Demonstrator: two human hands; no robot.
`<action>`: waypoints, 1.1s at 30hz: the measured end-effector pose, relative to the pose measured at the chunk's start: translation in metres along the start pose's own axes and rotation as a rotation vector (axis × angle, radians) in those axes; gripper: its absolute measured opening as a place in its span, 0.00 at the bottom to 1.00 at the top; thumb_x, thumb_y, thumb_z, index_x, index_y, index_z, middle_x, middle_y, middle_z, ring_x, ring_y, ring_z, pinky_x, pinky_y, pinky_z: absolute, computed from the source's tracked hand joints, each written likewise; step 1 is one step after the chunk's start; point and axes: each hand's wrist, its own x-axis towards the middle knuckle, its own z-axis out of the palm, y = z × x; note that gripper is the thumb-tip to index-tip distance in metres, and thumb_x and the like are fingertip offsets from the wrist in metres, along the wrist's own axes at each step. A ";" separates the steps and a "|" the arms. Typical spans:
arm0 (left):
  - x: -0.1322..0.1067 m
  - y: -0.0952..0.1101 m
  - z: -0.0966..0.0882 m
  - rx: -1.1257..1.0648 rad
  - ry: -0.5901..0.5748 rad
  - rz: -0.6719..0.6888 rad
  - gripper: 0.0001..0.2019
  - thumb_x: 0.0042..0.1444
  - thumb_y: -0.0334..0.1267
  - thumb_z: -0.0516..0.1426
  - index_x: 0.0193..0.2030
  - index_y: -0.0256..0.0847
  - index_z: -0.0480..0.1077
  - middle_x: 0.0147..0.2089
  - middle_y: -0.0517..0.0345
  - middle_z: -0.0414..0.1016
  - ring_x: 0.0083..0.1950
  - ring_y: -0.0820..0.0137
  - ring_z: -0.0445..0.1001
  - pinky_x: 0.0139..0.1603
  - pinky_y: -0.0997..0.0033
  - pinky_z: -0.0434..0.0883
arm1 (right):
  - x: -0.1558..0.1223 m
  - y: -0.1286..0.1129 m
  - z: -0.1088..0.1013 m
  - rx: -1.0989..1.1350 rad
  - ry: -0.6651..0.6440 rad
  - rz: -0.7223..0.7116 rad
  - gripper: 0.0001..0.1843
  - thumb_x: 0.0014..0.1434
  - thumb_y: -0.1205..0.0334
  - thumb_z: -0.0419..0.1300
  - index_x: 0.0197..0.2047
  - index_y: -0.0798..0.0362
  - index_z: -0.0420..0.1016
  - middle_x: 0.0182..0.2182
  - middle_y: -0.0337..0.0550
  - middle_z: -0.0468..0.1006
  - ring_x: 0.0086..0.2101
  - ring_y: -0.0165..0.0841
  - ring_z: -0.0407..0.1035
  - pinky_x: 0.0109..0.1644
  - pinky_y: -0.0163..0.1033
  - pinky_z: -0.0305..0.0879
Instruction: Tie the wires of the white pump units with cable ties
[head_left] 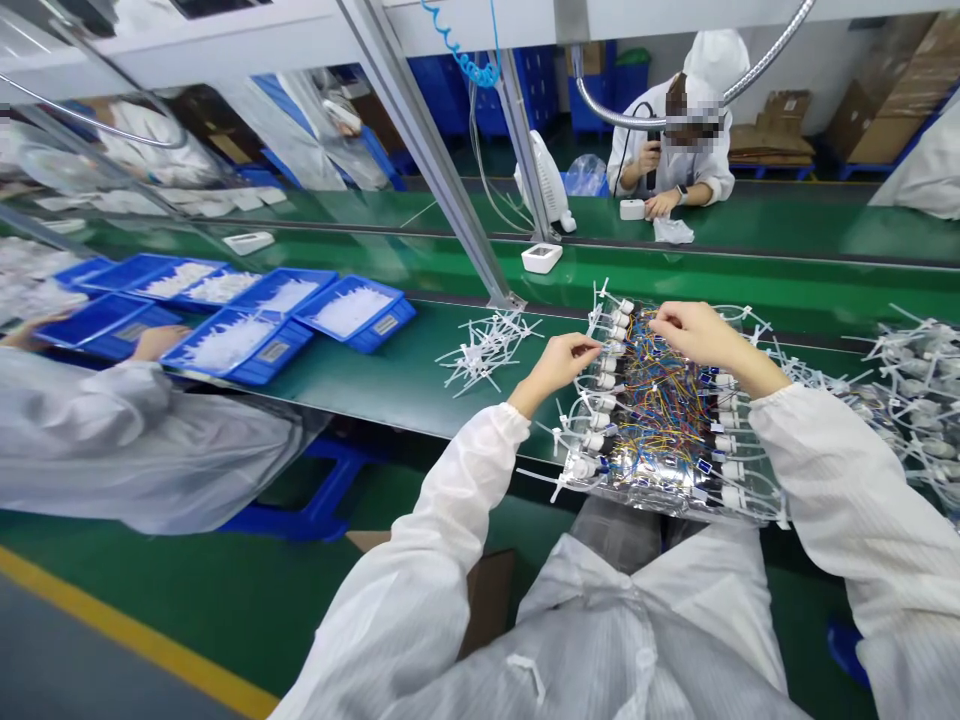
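Nearest, the white ribbed sleeves [480, 520] of a cleanroom suit run out to the bare left hand [559, 365] and right hand [701, 335]. Both hands reach over a bundle [667, 430] of thin wires [660, 400] in yellow, blue and red, edged by white plastic fittings [600, 400]. It lies on a crinkled foil sheet [637, 480] that overhangs the near edge of the green worktop [390, 400]. Each hand is pinched nearly closed at the bundle's upper edge, but the fingers hide whether either has hold of a strand, and the wires are too tangled to trace. To the right, a heap of similar tubing [907, 400] runs out of view. To the left lie spiky loose white pieces [487, 350], then blue trays [352, 315] of white parts, beside a co-worker's hand [157, 343] and sleeve [127, 450]. Farther off, another person [671, 150] in a white hood sits across the line, partly behind a metal hose [637, 120]
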 end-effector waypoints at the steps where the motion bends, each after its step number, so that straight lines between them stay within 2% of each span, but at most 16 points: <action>1: 0.000 0.002 0.001 0.011 -0.011 0.017 0.11 0.70 0.42 0.65 0.49 0.40 0.87 0.47 0.48 0.90 0.44 0.63 0.85 0.49 0.63 0.78 | 0.000 -0.002 -0.001 -0.002 -0.002 -0.008 0.15 0.73 0.54 0.57 0.38 0.53 0.78 0.32 0.45 0.83 0.32 0.34 0.70 0.42 0.40 0.60; 3: -0.001 0.008 0.001 0.028 -0.073 0.068 0.10 0.70 0.41 0.64 0.48 0.40 0.87 0.47 0.48 0.90 0.47 0.62 0.85 0.52 0.62 0.79 | 0.001 -0.003 0.001 -0.063 -0.120 -0.042 0.14 0.71 0.56 0.60 0.35 0.52 0.79 0.32 0.45 0.83 0.31 0.35 0.70 0.41 0.41 0.60; 5: -0.001 0.013 -0.001 0.034 -0.118 0.114 0.10 0.70 0.42 0.65 0.49 0.41 0.87 0.49 0.48 0.90 0.50 0.61 0.86 0.57 0.59 0.79 | 0.002 0.000 0.007 -0.168 -0.310 -0.060 0.12 0.68 0.60 0.64 0.31 0.52 0.80 0.30 0.46 0.82 0.30 0.35 0.69 0.41 0.42 0.60; 7: -0.001 0.013 -0.007 0.020 -0.037 0.106 0.11 0.70 0.44 0.64 0.49 0.42 0.87 0.50 0.47 0.90 0.52 0.59 0.85 0.60 0.57 0.79 | 0.002 0.006 0.014 -0.243 -0.430 -0.051 0.12 0.65 0.64 0.67 0.28 0.52 0.80 0.28 0.46 0.82 0.28 0.35 0.68 0.41 0.43 0.61; 9: 0.002 0.006 -0.015 -0.037 0.145 0.023 0.14 0.71 0.47 0.62 0.50 0.41 0.86 0.50 0.47 0.89 0.52 0.60 0.85 0.60 0.57 0.79 | 0.001 0.013 0.019 -0.259 -0.457 -0.044 0.12 0.65 0.66 0.67 0.28 0.51 0.81 0.28 0.47 0.82 0.28 0.36 0.69 0.41 0.44 0.62; 11: 0.006 -0.006 -0.024 -0.117 0.267 -0.094 0.17 0.72 0.49 0.60 0.50 0.39 0.85 0.47 0.47 0.89 0.49 0.61 0.85 0.56 0.60 0.80 | 0.002 0.018 0.022 -0.239 -0.417 -0.060 0.11 0.66 0.65 0.67 0.30 0.52 0.82 0.29 0.47 0.82 0.29 0.37 0.71 0.43 0.44 0.64; 12: 0.008 -0.013 -0.028 -0.145 0.271 -0.153 0.17 0.71 0.49 0.59 0.50 0.38 0.84 0.46 0.48 0.88 0.46 0.62 0.85 0.54 0.61 0.80 | 0.004 0.019 0.022 -0.226 -0.369 -0.073 0.11 0.67 0.63 0.67 0.31 0.52 0.83 0.30 0.48 0.83 0.31 0.38 0.73 0.44 0.45 0.65; 16: 0.013 -0.036 -0.028 -0.141 0.103 -0.313 0.15 0.66 0.46 0.63 0.50 0.37 0.83 0.47 0.47 0.88 0.43 0.63 0.84 0.53 0.60 0.79 | 0.012 0.010 0.028 -0.167 -0.102 -0.153 0.13 0.72 0.60 0.61 0.40 0.54 0.86 0.38 0.53 0.87 0.38 0.41 0.78 0.49 0.45 0.67; 18: 0.014 -0.041 -0.021 -0.137 0.041 -0.343 0.15 0.64 0.45 0.65 0.50 0.37 0.83 0.46 0.46 0.88 0.43 0.62 0.84 0.53 0.59 0.80 | 0.016 0.001 0.037 -0.156 -0.118 -0.205 0.13 0.71 0.63 0.59 0.42 0.54 0.87 0.41 0.53 0.88 0.41 0.41 0.79 0.51 0.44 0.68; 20: 0.016 -0.040 -0.012 -0.143 0.011 -0.351 0.16 0.62 0.43 0.68 0.52 0.36 0.82 0.46 0.46 0.87 0.44 0.61 0.84 0.52 0.58 0.80 | 0.018 -0.005 0.051 -0.162 -0.231 -0.244 0.12 0.69 0.67 0.61 0.43 0.53 0.88 0.40 0.52 0.89 0.41 0.40 0.80 0.51 0.42 0.68; 23: 0.023 -0.033 -0.004 -0.065 0.008 -0.272 0.18 0.59 0.39 0.70 0.56 0.38 0.83 0.52 0.46 0.85 0.48 0.61 0.82 0.59 0.56 0.79 | 0.017 -0.005 0.072 -0.177 -0.344 -0.249 0.11 0.66 0.71 0.63 0.41 0.53 0.89 0.38 0.51 0.89 0.40 0.39 0.81 0.50 0.41 0.69; 26: 0.032 -0.021 -0.004 0.137 -0.011 -0.110 0.09 0.62 0.39 0.69 0.48 0.40 0.86 0.50 0.48 0.81 0.53 0.59 0.80 0.64 0.53 0.77 | 0.013 0.000 0.080 -0.169 -0.335 -0.241 0.11 0.66 0.71 0.63 0.39 0.53 0.89 0.37 0.50 0.88 0.39 0.38 0.80 0.49 0.40 0.69; 28: 0.038 -0.011 -0.007 0.221 0.008 -0.011 0.06 0.66 0.39 0.67 0.44 0.41 0.87 0.49 0.48 0.80 0.56 0.57 0.79 0.66 0.52 0.76 | 0.010 0.003 0.074 -0.157 -0.303 -0.244 0.12 0.68 0.69 0.61 0.40 0.52 0.89 0.39 0.50 0.89 0.40 0.37 0.81 0.51 0.40 0.70; 31: 0.045 0.004 -0.014 0.219 0.064 0.136 0.08 0.70 0.38 0.65 0.48 0.43 0.87 0.55 0.46 0.83 0.60 0.57 0.80 0.68 0.53 0.75 | 0.007 0.003 0.055 0.052 -0.085 -0.148 0.13 0.68 0.67 0.59 0.43 0.53 0.87 0.41 0.48 0.89 0.39 0.37 0.80 0.51 0.41 0.71; 33: 0.052 0.014 -0.020 0.174 0.051 0.190 0.09 0.71 0.38 0.63 0.49 0.43 0.87 0.54 0.47 0.85 0.57 0.58 0.82 0.66 0.55 0.76 | 0.005 0.001 0.040 0.402 0.109 0.019 0.10 0.68 0.66 0.60 0.43 0.52 0.84 0.37 0.45 0.87 0.32 0.33 0.76 0.44 0.41 0.71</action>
